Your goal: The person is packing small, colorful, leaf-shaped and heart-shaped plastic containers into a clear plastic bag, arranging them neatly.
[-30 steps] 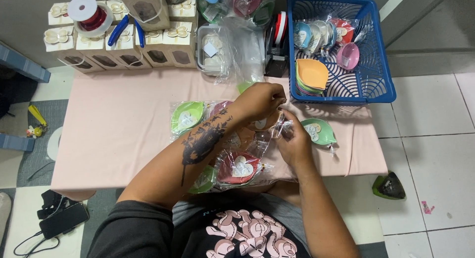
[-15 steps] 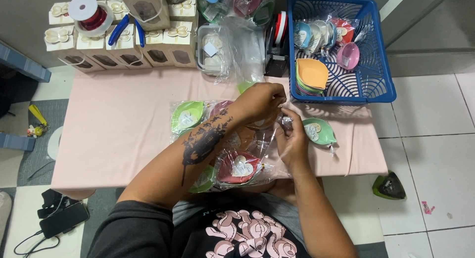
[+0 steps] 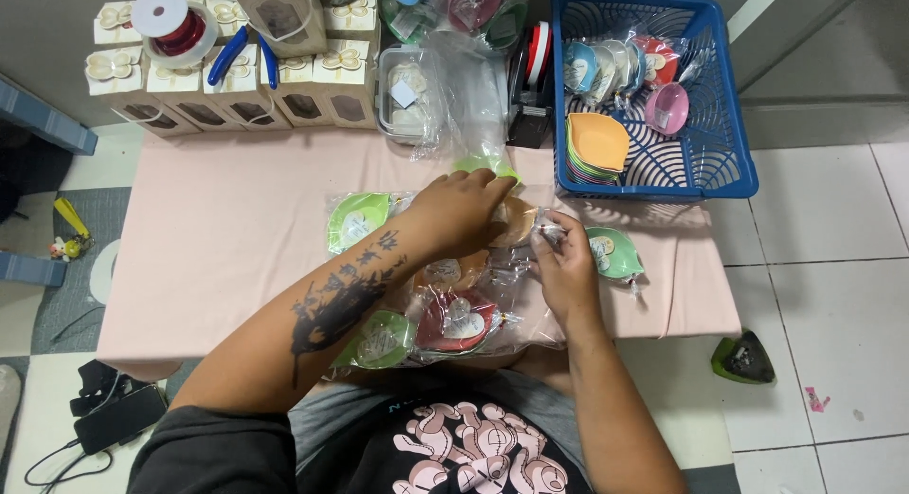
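A: Hands, both over the pink table (image 3: 218,257), close together. Left hand (image 3: 464,210) laid palm-down on an orange dish (image 3: 516,219) in clear wrap, fingers curled over its far edge. Looks pinned flat that way to keep the slippery film from sliding.

B: Right hand (image 3: 566,262)?

A: Just beside it, fingertips pinched on the wrap's gathered end (image 3: 549,231). Closed on the plastic, thumb against forefinger, probably to keep the neck bunched tight.

B: Anything around them?

A: Wrapped dishes fanned near the body: a red one (image 3: 454,319), a green one (image 3: 379,341), another green (image 3: 355,217) behind the left forearm. One more green (image 3: 614,252) right of the right hand. Kept within reach, apparently, as a finished pile.

B: Farther back?

A: Blue basket (image 3: 720,162) at the far right corner, holding bare orange dishes (image 3: 597,142) and several wrapped ones. Boxes (image 3: 237,87) along the back edge, with a ribbon spool (image 3: 170,20) and blue pliers (image 3: 241,53) resting on top. Tape dispenser (image 3: 530,87) beside the basket.
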